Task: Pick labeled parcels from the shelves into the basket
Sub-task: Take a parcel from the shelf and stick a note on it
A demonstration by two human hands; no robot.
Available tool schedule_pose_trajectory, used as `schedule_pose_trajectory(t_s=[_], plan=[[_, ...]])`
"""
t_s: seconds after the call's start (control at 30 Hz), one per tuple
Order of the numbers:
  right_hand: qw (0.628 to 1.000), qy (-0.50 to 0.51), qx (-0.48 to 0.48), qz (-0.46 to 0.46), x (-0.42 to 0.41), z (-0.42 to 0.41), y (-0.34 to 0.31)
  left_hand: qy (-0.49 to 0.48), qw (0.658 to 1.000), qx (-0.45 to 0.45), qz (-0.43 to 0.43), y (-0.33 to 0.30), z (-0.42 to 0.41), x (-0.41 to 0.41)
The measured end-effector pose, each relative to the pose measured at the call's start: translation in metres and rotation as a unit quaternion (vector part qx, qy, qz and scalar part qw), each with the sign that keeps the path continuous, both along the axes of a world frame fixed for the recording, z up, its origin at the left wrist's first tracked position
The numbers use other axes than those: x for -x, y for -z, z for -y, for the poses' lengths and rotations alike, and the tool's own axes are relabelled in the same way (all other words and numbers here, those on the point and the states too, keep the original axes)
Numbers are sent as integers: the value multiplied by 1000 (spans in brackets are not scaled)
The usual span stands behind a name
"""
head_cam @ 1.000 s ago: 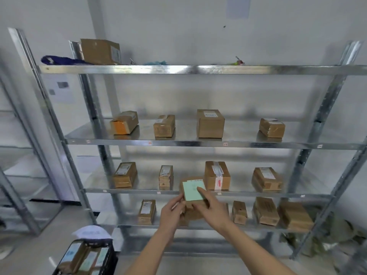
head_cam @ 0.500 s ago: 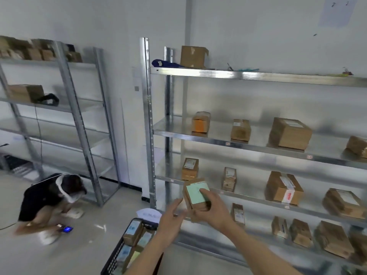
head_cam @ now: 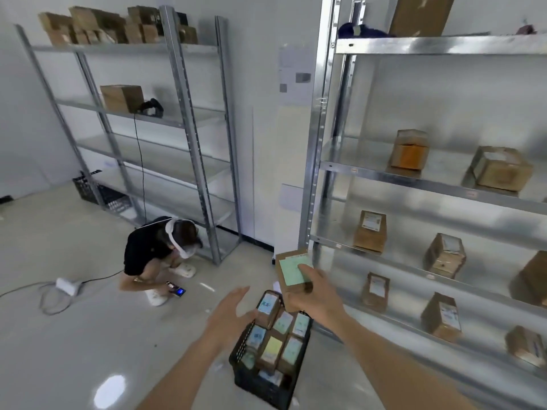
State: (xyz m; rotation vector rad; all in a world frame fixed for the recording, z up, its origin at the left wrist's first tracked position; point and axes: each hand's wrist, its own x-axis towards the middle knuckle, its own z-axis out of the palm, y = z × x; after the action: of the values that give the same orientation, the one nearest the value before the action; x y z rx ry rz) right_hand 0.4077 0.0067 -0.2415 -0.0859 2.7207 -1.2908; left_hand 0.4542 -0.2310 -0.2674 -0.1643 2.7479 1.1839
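The black basket (head_cam: 268, 383) stands on the floor (head_cam: 74, 335) below your hands. It holds brown parcels packed upright in rows, each with a pale blue, green or yellow label facing up. To your right, the metal shelves (head_cam: 414, 176) carry more brown parcels spaced apart on several levels. A second shelf unit (head_cam: 189, 119) stands against the far wall with boxes on its top level. A person in a black top (head_cam: 154, 250) crouches beside it, next to a phone (head_cam: 175, 289) lying on the floor. Your right hand (head_cam: 313, 294) grips the green-labelled parcel (head_cam: 293, 272) from below, thumb pressed on the label, directly above the far end of the basket. Your left hand (head_cam: 233, 315) is released, fingers spread, just left of the basket and apart from the parcel.
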Motion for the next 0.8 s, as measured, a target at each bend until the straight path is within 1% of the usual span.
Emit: schedule_pose_trajectory(t_s=[0.2,0.33,0.37,0.5,0.63,0.73,0.8], plan=[[998,23,12,55,99,34,64,-1,999,25,29,63,46,104],[992,42,35,113,169,36,125,13,996,61,63,116,59,185],[990,48,32,126,183,36,141,19,995,70,75,131,60,206],[988,61,-31,138,233,31,210,42,990,81,106,192,57,282],[979,63,-51,187,268,28,277,88,981,93,145,254,49,337],[971,88,-58,216,290,30,331,127,974,112,150,301,43,374],[963,107,-58,241,304,36,373,142,972,102,156,336,42,399]])
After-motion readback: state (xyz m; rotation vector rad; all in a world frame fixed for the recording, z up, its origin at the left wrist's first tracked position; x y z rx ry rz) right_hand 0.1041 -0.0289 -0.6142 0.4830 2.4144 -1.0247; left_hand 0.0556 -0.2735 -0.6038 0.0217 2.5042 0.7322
